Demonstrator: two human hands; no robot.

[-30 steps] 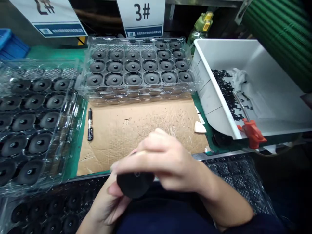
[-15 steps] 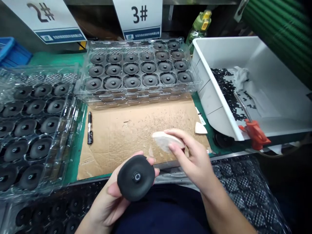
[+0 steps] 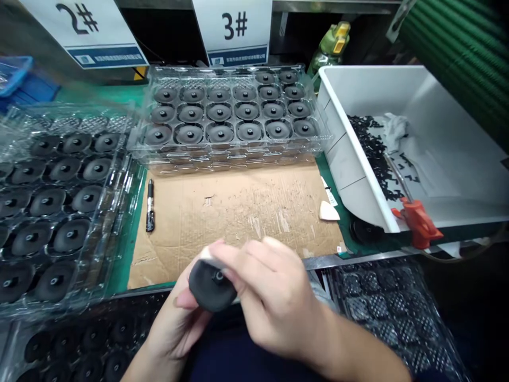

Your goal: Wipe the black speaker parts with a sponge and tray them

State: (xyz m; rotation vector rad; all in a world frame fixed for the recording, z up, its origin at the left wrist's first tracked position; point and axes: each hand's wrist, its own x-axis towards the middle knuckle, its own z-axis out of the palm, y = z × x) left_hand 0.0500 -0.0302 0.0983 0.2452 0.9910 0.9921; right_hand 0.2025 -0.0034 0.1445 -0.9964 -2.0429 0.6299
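My left hand (image 3: 175, 318) grips a black rounded plastic disc (image 3: 209, 292) with a small raised hub at its centre. The disc is tilted, just past the near edge of the cardboard sheet (image 3: 191, 223). My right hand (image 3: 274, 292) is closed over the disc's right side, its fingers around a thin white pad (image 3: 207, 253). Only a sliver of that pad shows along the disc's far rim; my fingers hide the rest. Clear trays (image 3: 234, 146) of similar black discs stand stacked beyond the cardboard.
Another tray of discs (image 3: 47, 201) is at left. A black marker (image 3: 150, 207) and a small white wedge (image 3: 329, 211) lie on the cardboard. A white bin (image 3: 358, 175) with black bits stands right, an orange-handled tool (image 3: 421, 225) at its edge. Below right is a clear tray (image 3: 389, 313).
My right hand has moved left and down, bringing the white pad from above the cardboard onto the disc. My left hand still holds the disc. The view has shifted slightly.
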